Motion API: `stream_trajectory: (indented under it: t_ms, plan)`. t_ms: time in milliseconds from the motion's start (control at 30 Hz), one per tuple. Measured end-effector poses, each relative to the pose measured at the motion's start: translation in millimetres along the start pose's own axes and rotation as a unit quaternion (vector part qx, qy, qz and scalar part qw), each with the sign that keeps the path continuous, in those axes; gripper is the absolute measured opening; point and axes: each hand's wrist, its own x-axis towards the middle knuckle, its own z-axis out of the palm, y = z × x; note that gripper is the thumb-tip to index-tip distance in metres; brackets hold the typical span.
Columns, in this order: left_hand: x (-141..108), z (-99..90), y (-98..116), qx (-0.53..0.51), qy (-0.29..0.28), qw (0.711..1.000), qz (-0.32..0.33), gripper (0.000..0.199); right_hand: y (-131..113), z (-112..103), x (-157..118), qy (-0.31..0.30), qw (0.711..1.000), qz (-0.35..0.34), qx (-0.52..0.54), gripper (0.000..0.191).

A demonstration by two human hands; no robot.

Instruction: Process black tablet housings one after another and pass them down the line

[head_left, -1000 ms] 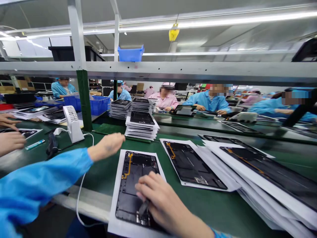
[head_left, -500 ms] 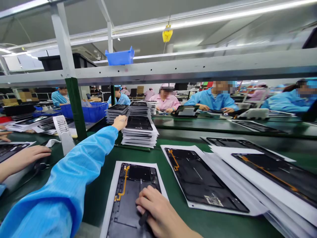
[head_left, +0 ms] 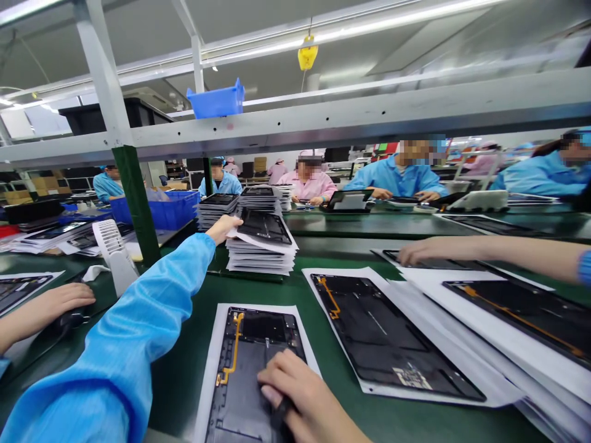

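Reaching forward, my left hand pinches the near-left edge of a white paper sheet under a black tablet back cover. That cover lies tilted on top of a stack of papers and covers. My right hand is closed around a dark tool handle, whose kind I cannot make out. It rests over another tablet back cover directly in front of me, lying on white paper, with an orange flex cable along its left side.
At the right lie a back cover on paper and a pile with another cover. A co-worker's hand reaches in there. Another co-worker's hand is at left, near a white fan. A metal shelf beam crosses overhead.
The top sheet and cover on the stack have been lifted and tilted at my left hand. A co-worker's hand has come in from the right. My right hand stays over the front cover.
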Motion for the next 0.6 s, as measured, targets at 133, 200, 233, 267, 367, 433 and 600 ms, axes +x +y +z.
stream_trajectory:
  t_ms: [133, 200, 233, 267, 367, 433, 600]
  plan:
    - [-53, -2.6, 9, -0.083, -0.021, 0.995, 0.058, 0.03, -4, -27, 17, 0.149, 0.929, 0.178, 0.289, 0.056]
    - [-83, -2.5, 14, -0.124, -0.045, 0.988, 0.078, 0.028, -10, -44, 24, 0.204, 0.857, 0.228, 0.415, 0.065]
    - [-97, -1.8, 16, -0.143, -0.061, 0.985, 0.08, 0.03, -13, -52, 26, 0.217, 0.832, 0.231, 0.456, 0.065]
    - [-109, -0.7, 19, -0.16, -0.077, 0.981, 0.078, 0.033, -15, -57, 27, 0.22, 0.818, 0.224, 0.482, 0.062]
    - [-132, 4.3, 24, -0.201, -0.119, 0.97, 0.064, 0.043, -13, -62, 27, 0.216, 0.802, 0.199, 0.52, 0.052]
    - [-139, 7.9, 25, -0.22, -0.137, 0.964, 0.055, 0.046, -8, -58, 25, 0.217, 0.792, 0.206, 0.533, 0.045]
    - [-142, 12.2, 26, -0.247, -0.158, 0.955, 0.042, 0.053, 0, -50, 24, 0.219, 0.769, 0.242, 0.55, 0.04]
